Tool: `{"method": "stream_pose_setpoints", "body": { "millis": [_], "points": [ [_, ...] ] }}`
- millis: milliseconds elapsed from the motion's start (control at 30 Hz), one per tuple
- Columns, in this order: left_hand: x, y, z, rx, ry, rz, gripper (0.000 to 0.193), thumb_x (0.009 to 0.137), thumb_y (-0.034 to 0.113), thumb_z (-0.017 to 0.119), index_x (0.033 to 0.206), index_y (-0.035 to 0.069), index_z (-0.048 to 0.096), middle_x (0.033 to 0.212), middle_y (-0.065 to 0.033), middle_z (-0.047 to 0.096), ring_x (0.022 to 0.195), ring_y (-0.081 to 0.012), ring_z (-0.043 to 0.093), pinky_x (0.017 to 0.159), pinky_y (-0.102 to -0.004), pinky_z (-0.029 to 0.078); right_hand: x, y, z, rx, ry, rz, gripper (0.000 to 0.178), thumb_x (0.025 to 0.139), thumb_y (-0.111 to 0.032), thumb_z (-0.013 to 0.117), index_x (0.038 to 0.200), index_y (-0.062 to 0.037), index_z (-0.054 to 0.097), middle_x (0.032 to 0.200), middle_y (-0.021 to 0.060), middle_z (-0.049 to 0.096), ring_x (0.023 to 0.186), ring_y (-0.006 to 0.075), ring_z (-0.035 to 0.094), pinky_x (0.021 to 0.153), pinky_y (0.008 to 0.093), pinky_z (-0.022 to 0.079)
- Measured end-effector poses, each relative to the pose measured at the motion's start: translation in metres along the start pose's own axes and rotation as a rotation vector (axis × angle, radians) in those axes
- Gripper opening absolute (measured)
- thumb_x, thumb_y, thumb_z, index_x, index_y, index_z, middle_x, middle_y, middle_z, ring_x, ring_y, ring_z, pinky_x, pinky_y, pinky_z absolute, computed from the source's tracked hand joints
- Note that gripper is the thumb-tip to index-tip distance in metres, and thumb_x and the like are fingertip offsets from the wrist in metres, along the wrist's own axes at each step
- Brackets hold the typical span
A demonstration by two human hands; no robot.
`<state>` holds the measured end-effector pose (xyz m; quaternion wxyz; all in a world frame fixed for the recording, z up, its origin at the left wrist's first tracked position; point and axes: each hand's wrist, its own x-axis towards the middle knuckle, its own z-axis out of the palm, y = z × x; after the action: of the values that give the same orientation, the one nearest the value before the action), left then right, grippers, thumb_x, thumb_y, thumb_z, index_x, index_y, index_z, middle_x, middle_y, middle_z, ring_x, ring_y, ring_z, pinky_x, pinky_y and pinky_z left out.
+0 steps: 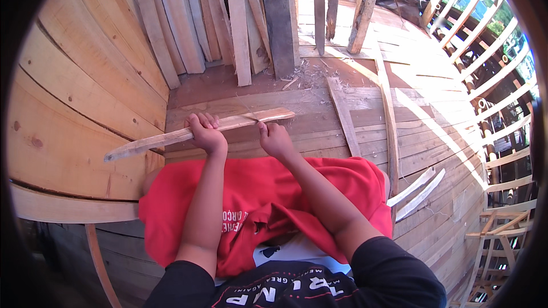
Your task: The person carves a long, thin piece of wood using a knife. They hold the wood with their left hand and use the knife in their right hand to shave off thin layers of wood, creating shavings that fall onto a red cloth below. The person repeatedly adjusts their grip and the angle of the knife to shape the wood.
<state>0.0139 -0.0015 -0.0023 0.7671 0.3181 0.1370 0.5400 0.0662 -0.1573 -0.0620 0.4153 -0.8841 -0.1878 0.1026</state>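
A long, rough strip of wood [145, 144] lies slanted above my lap, its right end higher and paler, as if freshly cut. My left hand [204, 131] wraps round the strip near its middle. Close to the right end, my right hand [276, 139] is closed with the thumb up. A thin, dark, blade-like piece [250, 117] crosses the wood beside that thumb; most of what this fist holds is hidden. Red cloth [319, 177] covers my legs below both forearms.
Pale plank wall [80, 74] curves close on my left. Boards [182, 17] and a dark post [276, 23] stand ahead. Shavings [311, 74] litter the plank floor [422, 137]. Loose battens [344, 117] lie to the right, with two curved pale strips [421, 194]. Slatted framing [502, 91] rises far right.
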Motion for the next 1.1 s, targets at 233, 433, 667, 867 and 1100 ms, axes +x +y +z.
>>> {"method": "stream_pose_setpoints", "body": {
  "millis": [233, 433, 667, 867, 1100],
  "points": [
    [-0.004, -0.003, -0.002, -0.027, -0.045, 0.002, 0.027, 0.094, 0.01, 0.046, 0.07, 0.013, 0.033, 0.048, 0.001, 0.032, 0.041, -0.0096, 0.029, 0.044, -0.0276, 0.03, 0.009, 0.057, -0.006, -0.075, 0.062, 0.141, 0.054, 0.099, -0.042, 0.041, 0.088, 0.0037, 0.067, 0.088, 0.0312, 0.065, 0.087, 0.0501, 0.062, 0.081, 0.0552, 0.049],
    [-0.018, -0.001, 0.004, -0.01, -0.186, 0.076, 0.03, 0.097, 0.011, 0.046, 0.069, 0.012, 0.033, 0.048, 0.0008, 0.033, 0.041, -0.0087, 0.031, 0.042, -0.0251, 0.029, -0.003, 0.006, -0.002, -0.047, -0.025, -0.002, 0.051, 0.099, -0.038, 0.044, 0.084, 0.0052, 0.066, 0.083, 0.0324, 0.063, 0.086, 0.0501, 0.062, 0.079, 0.056, 0.048],
    [-0.023, -0.004, 0.011, -0.042, -0.174, 0.061, 0.029, 0.097, 0.01, 0.045, 0.07, 0.012, 0.035, 0.048, 0.0008, 0.033, 0.042, -0.0088, 0.03, 0.043, -0.0259, 0.03, 0.01, 0.05, 0.004, -0.046, 0.059, 0.136, 0.051, 0.099, -0.038, 0.044, 0.082, 0.0054, 0.064, 0.082, 0.0331, 0.062, 0.085, 0.0506, 0.061, 0.075, 0.0559, 0.047],
    [-0.014, -0.002, 0.007, -0.032, -0.122, 0.045, 0.031, 0.097, 0.011, 0.044, 0.068, 0.012, 0.033, 0.048, 0.0007, 0.033, 0.042, -0.0095, 0.03, 0.044, -0.027, 0.031, 0.006, 0.057, -0.012, -0.093, 0.095, 0.171, 0.052, 0.099, -0.038, 0.044, 0.081, 0.0073, 0.063, 0.082, 0.0339, 0.061, 0.087, 0.0521, 0.059, 0.076, 0.0579, 0.046],
    [-0.01, 0.0, 0.003, -0.034, -0.056, 0.027, 0.031, 0.095, 0.009, 0.044, 0.067, 0.012, 0.032, 0.049, 0.001, 0.032, 0.042, -0.0094, 0.029, 0.043, -0.0268, 0.031, 0.015, 0.048, 0.004, -0.018, 0.084, 0.074, 0.053, 0.099, -0.039, 0.044, 0.083, 0.007, 0.063, 0.081, 0.0326, 0.062, 0.087, 0.0514, 0.06, 0.076, 0.0574, 0.046]
  ]
}}
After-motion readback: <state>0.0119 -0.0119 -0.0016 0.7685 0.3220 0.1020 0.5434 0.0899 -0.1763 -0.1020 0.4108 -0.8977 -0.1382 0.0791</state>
